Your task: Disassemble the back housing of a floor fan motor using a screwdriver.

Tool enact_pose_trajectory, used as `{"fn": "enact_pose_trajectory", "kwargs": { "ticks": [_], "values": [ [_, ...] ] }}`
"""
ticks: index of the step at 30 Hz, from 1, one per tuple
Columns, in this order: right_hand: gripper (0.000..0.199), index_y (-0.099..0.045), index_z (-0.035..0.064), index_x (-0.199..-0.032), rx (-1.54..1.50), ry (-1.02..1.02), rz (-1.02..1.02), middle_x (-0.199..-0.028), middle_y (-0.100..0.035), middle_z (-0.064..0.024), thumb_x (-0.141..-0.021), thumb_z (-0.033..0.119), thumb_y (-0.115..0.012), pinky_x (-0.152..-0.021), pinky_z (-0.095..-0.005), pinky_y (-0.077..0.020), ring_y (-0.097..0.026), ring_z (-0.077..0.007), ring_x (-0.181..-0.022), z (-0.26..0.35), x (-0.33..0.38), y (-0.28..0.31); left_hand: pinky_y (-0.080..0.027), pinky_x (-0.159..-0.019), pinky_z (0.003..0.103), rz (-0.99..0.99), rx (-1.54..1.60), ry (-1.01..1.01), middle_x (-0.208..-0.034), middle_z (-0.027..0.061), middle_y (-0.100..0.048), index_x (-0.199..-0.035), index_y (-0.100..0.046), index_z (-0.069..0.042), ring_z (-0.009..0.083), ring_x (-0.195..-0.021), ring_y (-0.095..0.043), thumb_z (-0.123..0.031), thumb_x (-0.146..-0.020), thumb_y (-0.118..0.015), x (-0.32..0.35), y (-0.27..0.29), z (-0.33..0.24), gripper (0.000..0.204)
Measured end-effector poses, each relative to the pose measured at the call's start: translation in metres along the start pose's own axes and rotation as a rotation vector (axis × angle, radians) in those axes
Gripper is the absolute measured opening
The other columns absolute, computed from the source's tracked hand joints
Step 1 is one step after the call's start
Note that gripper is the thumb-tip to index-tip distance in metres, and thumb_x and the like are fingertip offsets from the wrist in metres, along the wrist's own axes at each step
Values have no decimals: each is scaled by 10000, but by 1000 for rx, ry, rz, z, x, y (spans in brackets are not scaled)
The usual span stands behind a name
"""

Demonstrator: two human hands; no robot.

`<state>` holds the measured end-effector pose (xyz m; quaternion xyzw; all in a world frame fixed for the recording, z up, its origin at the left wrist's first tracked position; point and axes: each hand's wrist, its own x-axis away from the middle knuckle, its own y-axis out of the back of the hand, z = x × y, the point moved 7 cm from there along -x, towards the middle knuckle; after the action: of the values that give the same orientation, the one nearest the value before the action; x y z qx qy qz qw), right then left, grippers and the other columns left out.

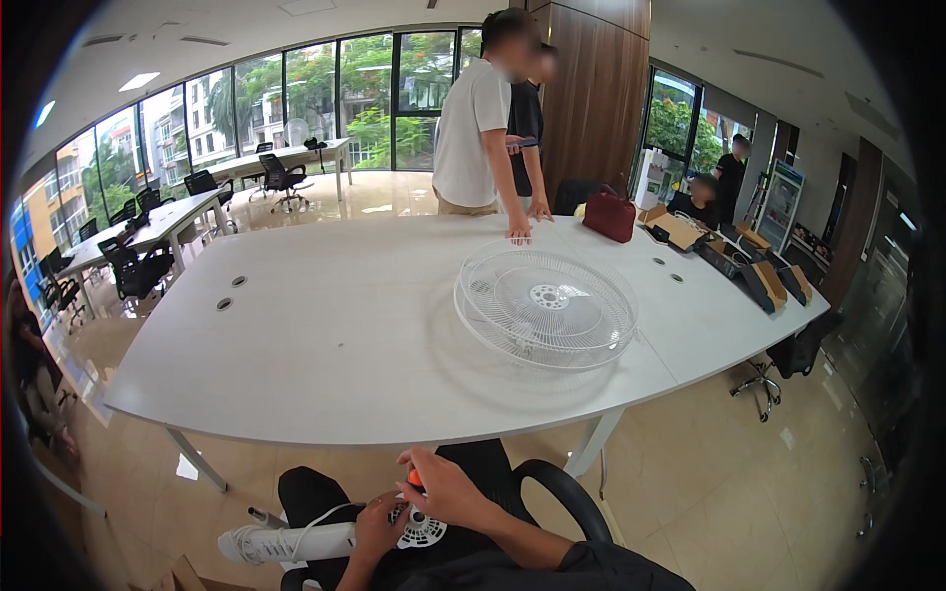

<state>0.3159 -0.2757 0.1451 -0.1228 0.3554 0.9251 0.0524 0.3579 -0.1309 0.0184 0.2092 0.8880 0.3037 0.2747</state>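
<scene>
Room: tall glass windows (261,108), 9 to 12 o'clock; beige tiled floor (690,463), 4 o'clock.
White rectangular table (325,315): central; round white wire fan guard (548,295) on it toward 3 o'clock.
Round slotted white plastic housing (424,535): 6 o'clock; could drop if the left hand (376,530) loosens.
Hands: close together; left clamped on housing, right hand (448,490) around orange-handled tool (415,480).
Tool: tip hidden; off-angle pressure may cause slipping.

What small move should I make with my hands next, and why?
Probably a slight twist of the orange tool: your right hand grips it above the white slotted part, which your left hand steadies. The tool's tip is hidden, so I can't confirm it's seated.
</scene>
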Motion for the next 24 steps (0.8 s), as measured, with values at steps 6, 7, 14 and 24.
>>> {"fn": "enact_pose_trajectory", "kwargs": {
  "ticks": [6,7,14,24],
  "values": [
    [394,-542,7,-1185,-47,136,-96,-1051,-662,-153,-900,183,-750,-852,-414,-549,-678,-330,-961,2,4,-1,-574,-804,405,-12,-15,6,-1043,112,-740,-1023,-723,-54,329,-935,-718,-161,-834,-788,4,-2,7,227],
    [394,-542,7,-1185,-47,134,-95,-1051,-662,-153,-900,183,-750,-852,-414,-549,-678,-330,-961,4,4,-2,-574,-806,406,-4,-22,12,-1045,113,-740,-1025,-723,-52,330,-935,-719,-164,-833,-790,5,-3,8,232],
    [419,-557,40,-1244,-154,58,-63,-1130,-643,-170,-887,128,-758,-830,-392,-568,-688,-314,-974,-1,2,0,-573,-811,418,23,-42,13,-1026,127,-741,-1010,-727,-43,338,-929,-719,-182,-828,-791,1,-6,8,238],
    [407,-532,65,-1302,103,-53,1,-1148,-644,-206,-990,308,-628,-818,-481,-556,-660,-428,-991,3,8,-19,-559,-771,447,27,-58,57,-921,168,-721,-989,-720,-24,371,-872,-702,-154,-793,-788,7,-9,16,245]
  ]
}}
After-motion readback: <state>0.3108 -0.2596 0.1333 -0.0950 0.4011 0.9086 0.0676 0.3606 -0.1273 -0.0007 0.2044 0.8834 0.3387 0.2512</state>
